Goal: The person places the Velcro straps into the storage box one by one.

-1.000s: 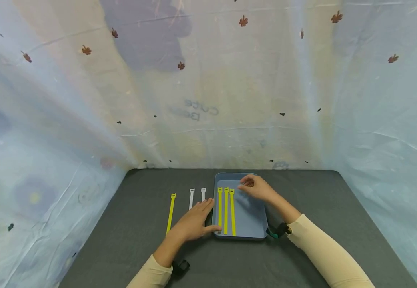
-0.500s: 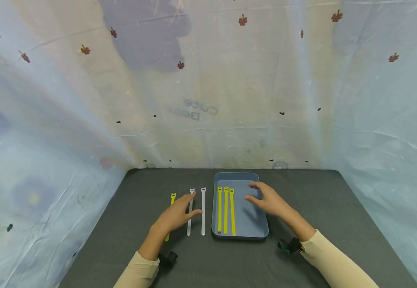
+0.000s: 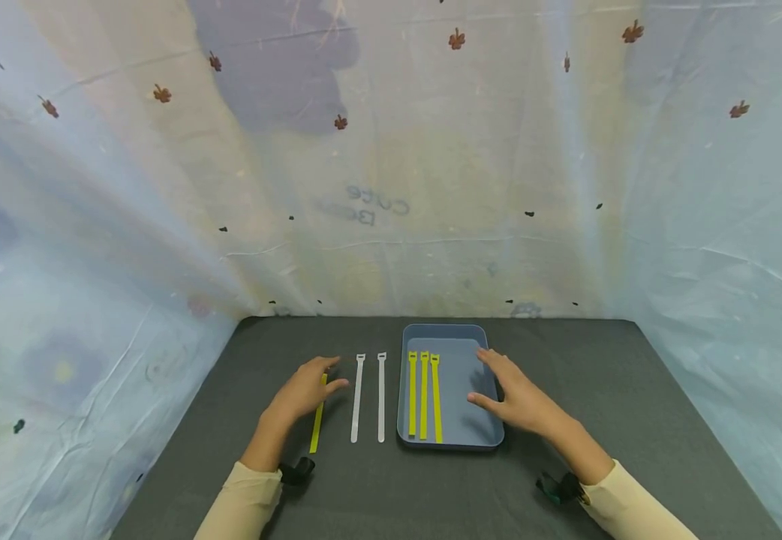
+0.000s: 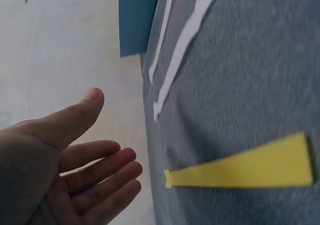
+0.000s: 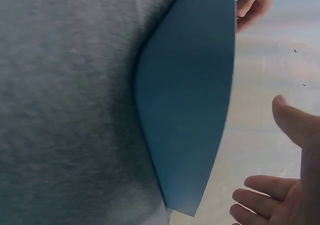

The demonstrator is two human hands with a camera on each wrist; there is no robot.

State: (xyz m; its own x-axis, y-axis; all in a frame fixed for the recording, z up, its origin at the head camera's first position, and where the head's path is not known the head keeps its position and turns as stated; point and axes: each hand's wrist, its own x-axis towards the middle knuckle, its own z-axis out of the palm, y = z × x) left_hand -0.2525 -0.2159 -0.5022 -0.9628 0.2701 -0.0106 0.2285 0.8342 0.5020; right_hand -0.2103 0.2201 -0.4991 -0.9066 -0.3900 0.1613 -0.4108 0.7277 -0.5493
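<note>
Left hand [image 3: 300, 390]: fingers extended, slightly bent, thumb well apart, nothing held; it hovers above the far part of a single yellow strap [image 3: 317, 426], apart from it. Right hand [image 3: 516, 391]: fingers and thumb spread, nothing held, above the right edge of a blue-grey tray [image 3: 464, 435]. Right of the single strap, two white straps [image 3: 381, 397] lie lengthwise, apart. In the tray's left half, three yellow straps [image 3: 423, 397] lie side by side, slotted heads far. Dark cloth [image 3: 418, 495] lies beneath everything.
</note>
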